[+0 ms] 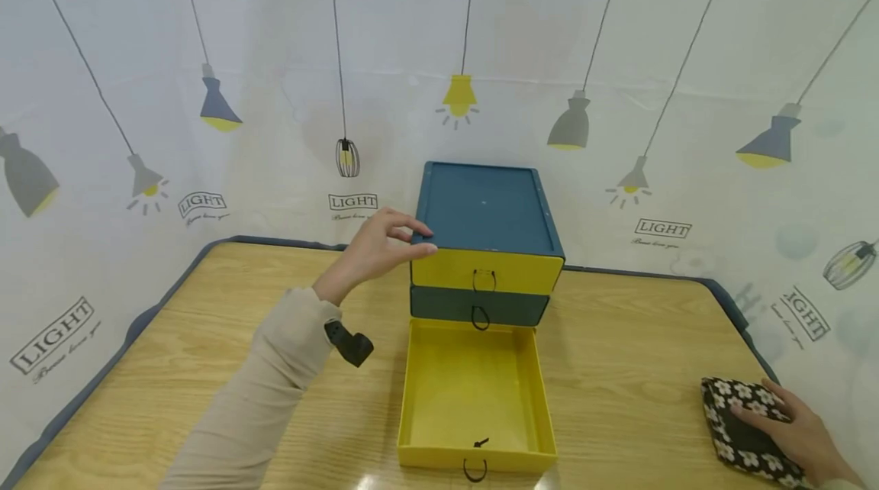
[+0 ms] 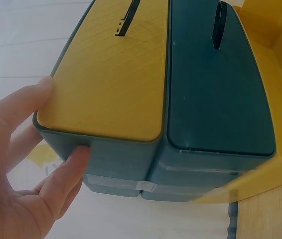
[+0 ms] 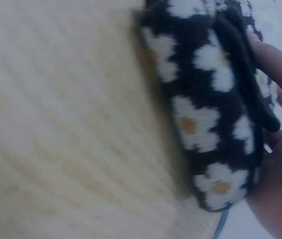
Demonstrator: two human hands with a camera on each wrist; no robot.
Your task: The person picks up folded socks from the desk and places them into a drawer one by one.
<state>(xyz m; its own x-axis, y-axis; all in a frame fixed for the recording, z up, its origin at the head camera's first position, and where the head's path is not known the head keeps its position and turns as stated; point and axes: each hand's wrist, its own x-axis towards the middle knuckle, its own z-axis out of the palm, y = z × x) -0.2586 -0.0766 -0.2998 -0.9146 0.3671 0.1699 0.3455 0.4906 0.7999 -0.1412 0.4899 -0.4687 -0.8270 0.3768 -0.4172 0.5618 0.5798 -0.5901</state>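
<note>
My left hand (image 1: 378, 247) is at the upper left front corner of a small drawer cabinet (image 1: 487, 207). Its thumb and fingers are spread loosely about that corner, and fingertips appear to touch it in the left wrist view. The cabinet has a blue top, a yellow upper drawer (image 1: 446, 269) and a dark green drawer (image 1: 439, 304), both closed. Below them, a yellow bottom drawer (image 1: 467, 391) is pulled out towards me. At the far right, my right hand (image 1: 803, 433) grips a black pouch with white daisies (image 1: 721, 398), thumb across its dark middle part.
Cabinet and drawer stand on a wood-grain table (image 1: 618, 368) with a dark blue cloth edge (image 1: 645, 272). Behind the table hangs a pale curtain (image 1: 412, 17) printed with lamps. Each drawer front carries a black loop pull, such as the lowest loop (image 1: 475, 479).
</note>
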